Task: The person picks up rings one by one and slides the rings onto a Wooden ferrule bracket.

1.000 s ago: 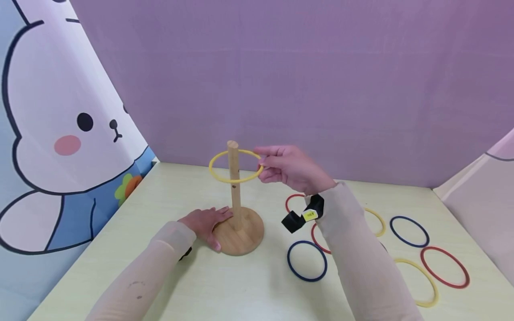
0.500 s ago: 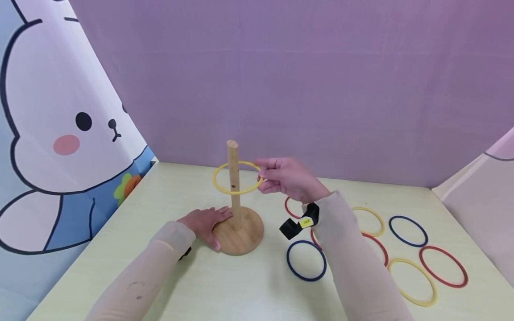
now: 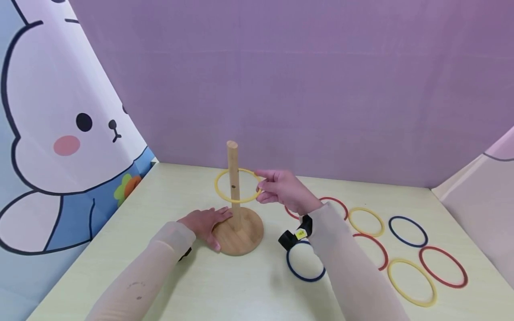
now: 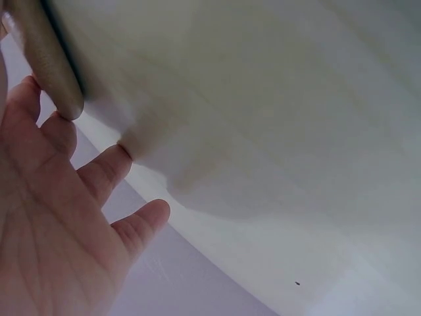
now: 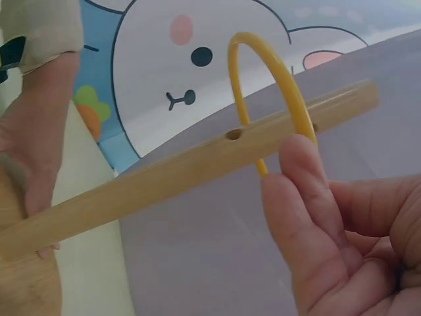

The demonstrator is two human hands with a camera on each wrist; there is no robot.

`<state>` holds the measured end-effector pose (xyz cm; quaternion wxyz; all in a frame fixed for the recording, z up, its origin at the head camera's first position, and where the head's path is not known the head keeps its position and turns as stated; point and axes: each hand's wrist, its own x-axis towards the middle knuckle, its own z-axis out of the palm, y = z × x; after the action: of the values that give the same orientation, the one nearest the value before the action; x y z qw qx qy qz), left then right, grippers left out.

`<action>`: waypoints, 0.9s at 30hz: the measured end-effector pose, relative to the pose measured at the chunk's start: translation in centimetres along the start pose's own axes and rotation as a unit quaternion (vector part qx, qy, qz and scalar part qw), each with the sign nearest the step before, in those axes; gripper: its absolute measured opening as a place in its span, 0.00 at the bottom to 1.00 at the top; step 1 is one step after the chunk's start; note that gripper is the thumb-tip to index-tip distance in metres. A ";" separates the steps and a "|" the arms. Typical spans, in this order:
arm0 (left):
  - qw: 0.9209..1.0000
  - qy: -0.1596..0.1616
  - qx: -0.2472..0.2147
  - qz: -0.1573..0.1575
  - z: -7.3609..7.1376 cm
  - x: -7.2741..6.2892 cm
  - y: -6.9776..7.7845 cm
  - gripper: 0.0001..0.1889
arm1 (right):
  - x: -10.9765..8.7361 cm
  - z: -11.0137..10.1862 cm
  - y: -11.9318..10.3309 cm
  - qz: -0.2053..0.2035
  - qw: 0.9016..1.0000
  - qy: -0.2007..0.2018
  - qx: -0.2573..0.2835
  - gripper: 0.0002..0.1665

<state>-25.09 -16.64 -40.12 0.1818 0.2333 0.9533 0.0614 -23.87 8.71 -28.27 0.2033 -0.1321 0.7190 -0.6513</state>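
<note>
A wooden peg stand has an upright post (image 3: 233, 156) and a round base (image 3: 250, 234). My left hand (image 3: 205, 225) rests on the left edge of the base with its fingers fairly straight; the left wrist view shows the fingertips at the edge of the wood. Between thumb and fingers my right hand (image 3: 283, 189) pinches a thin yellow ring (image 3: 246, 201) by its right side. The ring encircles the post around its middle, held well above the base. In the right wrist view, the yellow ring (image 5: 289, 89) loops around the post (image 5: 177, 171), which has small holes in it.
Several red, yellow and blue rings lie flat on the table to the right, including a blue ring (image 3: 307, 280), a yellow ring (image 3: 435, 294) and a red ring (image 3: 466, 274). My right sleeve (image 3: 345, 258) covers parts of some. A purple cloth (image 3: 281, 89) hangs behind the table.
My right hand has moved down, lowering the yellow ring from near the post's top to about its middle. My left hand has stayed on the base.
</note>
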 end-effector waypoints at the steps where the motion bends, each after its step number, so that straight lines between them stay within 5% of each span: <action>1: 1.000 0.000 0.001 0.001 0.0 0.0 0.0 0.54 | 0.0 0.1 0.3 0.000 1.000 0.005 0.000 0.28; 27: 0.999 0.036 -0.020 0.015 0.1 -0.4 0.0 0.55 | 0.7 0.7 8.4 -0.003 0.998 0.050 0.028 0.28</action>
<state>-24.72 -16.79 -40.13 0.1512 0.2421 0.9541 0.0911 -23.58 8.78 -36.75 0.1688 -0.0953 0.7097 -0.6773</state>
